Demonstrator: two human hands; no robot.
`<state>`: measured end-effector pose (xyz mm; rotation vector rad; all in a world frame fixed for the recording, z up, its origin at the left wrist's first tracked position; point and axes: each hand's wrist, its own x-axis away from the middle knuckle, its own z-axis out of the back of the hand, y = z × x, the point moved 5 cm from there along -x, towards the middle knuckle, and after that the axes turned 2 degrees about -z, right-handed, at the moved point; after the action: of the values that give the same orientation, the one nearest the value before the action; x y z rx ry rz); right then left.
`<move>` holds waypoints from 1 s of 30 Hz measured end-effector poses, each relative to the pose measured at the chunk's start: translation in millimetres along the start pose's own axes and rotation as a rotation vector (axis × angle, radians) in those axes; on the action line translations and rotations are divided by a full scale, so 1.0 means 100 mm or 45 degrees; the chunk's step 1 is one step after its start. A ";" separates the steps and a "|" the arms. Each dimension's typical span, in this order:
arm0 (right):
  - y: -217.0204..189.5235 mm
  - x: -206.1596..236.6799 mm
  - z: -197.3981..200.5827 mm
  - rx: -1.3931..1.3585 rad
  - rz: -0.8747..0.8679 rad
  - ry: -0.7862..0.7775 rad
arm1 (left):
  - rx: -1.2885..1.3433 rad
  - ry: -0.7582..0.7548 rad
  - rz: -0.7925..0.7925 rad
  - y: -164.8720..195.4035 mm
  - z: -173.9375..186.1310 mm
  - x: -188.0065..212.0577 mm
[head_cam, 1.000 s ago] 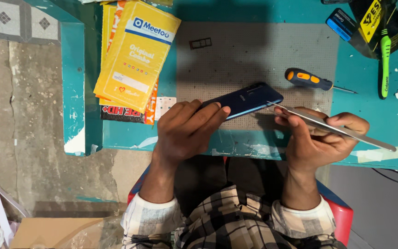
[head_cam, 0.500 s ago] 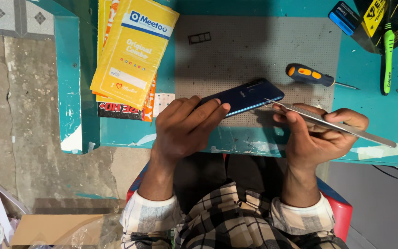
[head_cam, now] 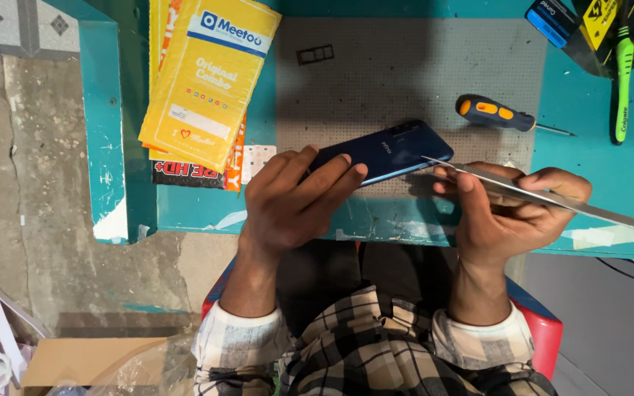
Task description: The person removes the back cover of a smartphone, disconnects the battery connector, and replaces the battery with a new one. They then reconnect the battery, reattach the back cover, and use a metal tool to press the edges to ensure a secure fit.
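My left hand (head_cam: pixel 295 202) grips the near end of a dark blue phone (head_cam: pixel 390 150), which lies back side up and slanted over the grey perforated mat (head_cam: pixel 405 66). My right hand (head_cam: pixel 511 213) holds a long thin metal blade (head_cam: pixel 544 196). The blade's pointed tip touches the phone's right edge near the far corner. The phone's near half is hidden under my left fingers.
An orange-and-black screwdriver (head_cam: pixel 497 114) lies on the mat's right side. A small black card tray (head_cam: pixel 315 53) rests at the mat's top left. Yellow packets (head_cam: pixel 207 81) are stacked at the left of the teal table (head_cam: pixel 596 154). A green toothbrush (head_cam: pixel 623 88) and packages sit at the top right.
The view has shifted slightly; both hands, the phone and the blade keep the same pose.
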<state>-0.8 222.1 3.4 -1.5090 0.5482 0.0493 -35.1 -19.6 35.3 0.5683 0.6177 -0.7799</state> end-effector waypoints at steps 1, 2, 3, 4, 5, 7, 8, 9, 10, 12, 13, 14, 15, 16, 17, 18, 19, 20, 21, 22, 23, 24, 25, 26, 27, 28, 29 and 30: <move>0.00 0.00 0.00 0.001 0.000 0.002 | -0.002 0.002 0.001 0.00 0.00 0.00; 0.00 0.00 0.00 0.004 0.002 0.003 | -0.004 0.002 0.002 0.00 0.00 0.01; 0.01 0.00 0.00 0.012 0.008 -0.004 | -0.005 0.005 -0.001 0.00 0.00 0.01; 0.01 -0.01 0.00 0.020 0.015 -0.010 | -0.007 0.010 -0.006 0.00 -0.01 0.00; 0.01 -0.01 0.01 0.031 0.027 -0.024 | -0.010 0.016 -0.011 0.00 -0.01 0.00; 0.01 -0.01 0.02 0.035 0.028 -0.030 | -0.011 0.015 -0.012 0.00 -0.01 0.01; 0.02 0.00 0.04 0.027 0.018 -0.023 | -0.012 0.015 -0.013 0.00 -0.01 0.01; 0.02 0.00 0.05 0.027 0.023 -0.018 | -0.009 0.013 -0.003 0.00 -0.01 0.01; 0.03 0.01 0.05 0.027 0.029 -0.014 | -0.005 0.012 0.007 0.00 -0.02 0.01; 0.05 0.00 0.07 0.029 0.063 -0.008 | -0.004 0.010 0.013 0.00 -0.02 0.01; 0.05 0.00 0.08 0.022 0.077 -0.003 | -0.006 0.009 0.008 0.00 -0.01 0.01; 0.07 0.00 0.08 -0.005 0.087 0.006 | -0.010 0.008 0.003 0.00 -0.01 0.01; 0.08 -0.01 0.08 -0.007 0.096 0.006 | -0.011 0.011 0.003 0.00 -0.01 0.01; 0.08 -0.01 0.08 -0.010 0.106 0.006 | -0.012 0.013 0.004 0.00 -0.01 0.01; 0.08 -0.01 0.08 0.013 0.112 -0.002 | -0.012 0.015 0.006 0.00 -0.01 0.01; 0.08 -0.01 0.08 0.026 0.110 -0.006 | -0.006 0.014 0.007 0.00 -0.01 0.01; 0.08 0.00 0.08 0.039 0.108 -0.011 | 0.000 0.013 0.008 0.00 -0.01 0.01; 0.07 0.01 0.08 0.042 0.095 -0.012 | 0.005 0.013 0.008 0.00 -0.02 0.01; 0.07 0.01 0.07 0.042 0.085 -0.013 | 0.002 0.013 0.006 0.00 -0.02 0.01; 0.06 0.01 0.07 0.041 0.075 -0.013 | -0.001 0.012 0.005 -0.01 -0.02 0.02; 0.06 0.01 0.06 0.038 0.067 -0.012 | -0.002 0.011 0.004 -0.01 -0.02 0.02; 0.06 0.00 0.06 0.036 0.063 -0.014 | -0.007 0.009 0.004 -0.01 -0.02 0.02; 0.05 0.00 0.05 0.034 0.059 -0.016 | -0.011 0.006 0.003 -0.01 -0.02 0.03; 0.05 0.00 0.05 0.035 0.056 -0.019 | -0.015 0.003 0.002 -0.01 -0.03 0.03; 0.04 -0.01 0.04 0.036 0.056 -0.025 | -0.020 0.006 0.001 0.00 -0.03 0.03; 0.03 -0.01 0.04 0.038 0.055 -0.031 | -0.026 0.009 -0.001 0.00 -0.03 0.03; 0.03 -0.01 0.04 0.041 0.056 -0.037 | -0.032 0.012 -0.003 0.00 -0.04 0.03; 0.02 -0.02 0.03 0.046 0.055 -0.039 | -0.040 0.011 -0.005 0.00 -0.04 0.03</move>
<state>-2.1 226.1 1.7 -1.4588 0.5543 0.0950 -34.6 -18.5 30.2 0.5418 0.6382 -0.7706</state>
